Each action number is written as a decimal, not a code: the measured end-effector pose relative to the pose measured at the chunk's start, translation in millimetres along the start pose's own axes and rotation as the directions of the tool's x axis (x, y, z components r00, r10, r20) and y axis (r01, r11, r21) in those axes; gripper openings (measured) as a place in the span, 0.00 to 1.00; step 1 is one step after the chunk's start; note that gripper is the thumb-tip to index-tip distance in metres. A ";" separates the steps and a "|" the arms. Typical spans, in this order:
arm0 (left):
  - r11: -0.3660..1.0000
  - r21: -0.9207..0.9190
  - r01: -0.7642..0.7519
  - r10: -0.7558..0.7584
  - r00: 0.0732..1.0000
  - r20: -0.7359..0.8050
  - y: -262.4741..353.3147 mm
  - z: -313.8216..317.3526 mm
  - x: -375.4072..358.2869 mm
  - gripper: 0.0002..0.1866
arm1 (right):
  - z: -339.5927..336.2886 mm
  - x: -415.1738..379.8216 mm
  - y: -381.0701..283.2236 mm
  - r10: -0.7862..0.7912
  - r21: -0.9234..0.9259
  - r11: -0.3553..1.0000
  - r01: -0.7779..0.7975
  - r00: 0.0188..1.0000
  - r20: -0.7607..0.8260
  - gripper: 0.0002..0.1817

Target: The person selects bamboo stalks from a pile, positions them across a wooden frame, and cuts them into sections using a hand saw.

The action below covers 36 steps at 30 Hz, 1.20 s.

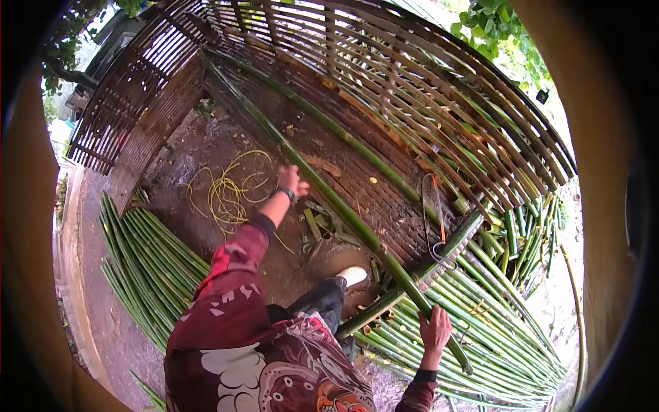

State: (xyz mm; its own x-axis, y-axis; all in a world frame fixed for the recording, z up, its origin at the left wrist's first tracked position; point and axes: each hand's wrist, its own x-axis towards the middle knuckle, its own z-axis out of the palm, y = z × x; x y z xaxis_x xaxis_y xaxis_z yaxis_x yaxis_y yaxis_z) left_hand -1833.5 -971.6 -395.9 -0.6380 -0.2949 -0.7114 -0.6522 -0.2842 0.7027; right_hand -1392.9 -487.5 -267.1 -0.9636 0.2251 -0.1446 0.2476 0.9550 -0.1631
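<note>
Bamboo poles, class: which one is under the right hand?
The long green pole lying over the crosswise pole. The right hand is on its near end; the crosswise one and the other long pole beyond have no hand on them.

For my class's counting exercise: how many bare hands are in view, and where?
2: the left hand is beside the long green pole, partway along; the right hand is on it, near its closer end. No others show.

An open-air bamboo work yard is being seen here: muddy ground point(295, 271) is bordered by slatted panels point(389, 69), cut green poles point(147, 250) are heaped alongside, foliage point(491, 27) is glimpsed beyond.
</note>
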 end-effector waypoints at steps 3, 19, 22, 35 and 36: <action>0.997 0.042 -0.063 0.062 0.998 0.018 -3.5 69.9 -78.7 0.29 | 10.4 32.3 -2.3 -0.016 -0.025 1.000 0.014 0.996 -0.085 0.28; 0.947 0.239 -0.216 0.236 0.970 -0.057 -22.6 130.9 -59.4 0.56 | -35.3 89.8 38.6 -0.046 -0.057 0.998 0.039 0.990 -0.133 0.29; 0.881 0.357 -0.311 0.356 0.932 -0.065 -2.5 132.7 16.1 0.59 | -28.4 111.3 16.8 -0.040 0.028 0.999 0.043 0.995 -0.092 0.29; -0.370 0.249 -0.895 0.253 0.160 0.954 0.2 182.5 -199.9 0.33 | 47.1 154.4 -40.6 0.177 0.021 0.984 -0.178 0.984 0.019 0.30; -0.502 0.146 -0.852 0.150 0.081 0.985 -61.1 194.8 -184.9 0.40 | 57.9 150.9 -40.6 0.171 0.019 0.985 -0.171 0.985 -0.019 0.32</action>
State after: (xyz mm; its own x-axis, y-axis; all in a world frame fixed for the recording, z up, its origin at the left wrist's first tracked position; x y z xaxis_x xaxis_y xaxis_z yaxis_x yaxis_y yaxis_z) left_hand -1755.4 -722.0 -309.5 -0.5527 0.8326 0.0367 0.8114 0.5275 0.2519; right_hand -1542.5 -503.5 -338.8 -0.9088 0.3887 -0.1517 0.4102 0.8987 -0.1550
